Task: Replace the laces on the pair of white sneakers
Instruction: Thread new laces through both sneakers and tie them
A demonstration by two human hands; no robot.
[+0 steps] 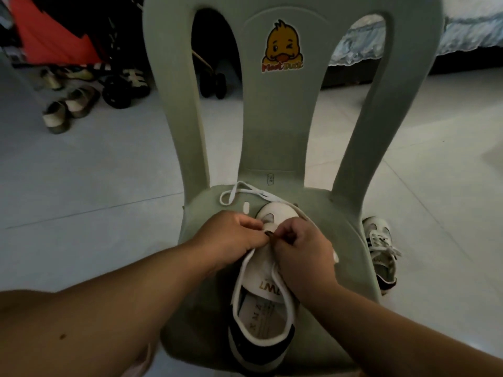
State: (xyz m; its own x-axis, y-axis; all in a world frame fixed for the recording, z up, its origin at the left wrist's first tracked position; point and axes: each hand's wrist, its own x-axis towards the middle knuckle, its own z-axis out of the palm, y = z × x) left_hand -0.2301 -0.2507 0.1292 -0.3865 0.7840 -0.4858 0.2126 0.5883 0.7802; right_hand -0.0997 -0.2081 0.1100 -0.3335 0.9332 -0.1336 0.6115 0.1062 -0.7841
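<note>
**Both hands pinched on a lace at the sneaker's forefoot**

The left hand (234, 235) and right hand (304, 248) meet fingertip to fingertip, fingers curled tight, each pinching the flat white lace (261, 192) where it meets the upper. The exact eyelet is hidden under the knuckles. From there the woven lace trails forward in a loose loop across the seat.

The sneaker (261, 317) lies on the seat, toe toward the backrest, with a smooth white upper, a dark heel panel and a printed insole showing through the open collar (the tongue is folded up, its lettering upside down).

It rests on a moulded grey-green plastic chair (285, 126), glossy, with two tall arched cut-outs and a yellow duck sticker (283, 47).

The second sneaker (381, 251), laced, sits on the pale tiled floor (81, 172) just right of the chair. Beige sandals (68, 107) and dark stroller wheels (119, 91) lie well off to the left.
</note>
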